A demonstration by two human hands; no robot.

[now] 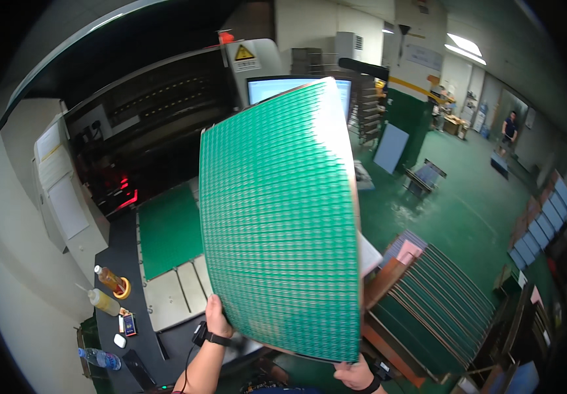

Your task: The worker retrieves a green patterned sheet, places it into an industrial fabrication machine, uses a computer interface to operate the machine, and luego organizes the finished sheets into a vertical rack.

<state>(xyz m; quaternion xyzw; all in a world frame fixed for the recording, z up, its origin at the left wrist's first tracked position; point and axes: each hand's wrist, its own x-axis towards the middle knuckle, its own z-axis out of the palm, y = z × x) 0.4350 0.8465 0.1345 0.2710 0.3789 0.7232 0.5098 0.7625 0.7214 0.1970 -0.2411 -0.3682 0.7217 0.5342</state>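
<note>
A large green circuit board panel [277, 223], covered in a fine repeating pattern, is held up and tilted in front of me. My left hand [218, 318] is closed on its lower left edge, thumb upward. At its lower right corner my right hand [354, 374] pinches the bottom edge. Light glares off the panel's upper right part. Left of it, a second green panel [168, 230] lies flat on the pale slotted bed [165, 302] of a dark machine [152, 98]. The held panel hides part of that bed and of a lit monitor [267, 90].
Bottles, including a brown one [107, 277] and a clear one [99, 358], stand or lie on the dark tabletop [116, 246] at left. A slotted rack [434, 302] stands at right. Farther off are a small cart [424, 177] and a person [509, 128] beside a trolley.
</note>
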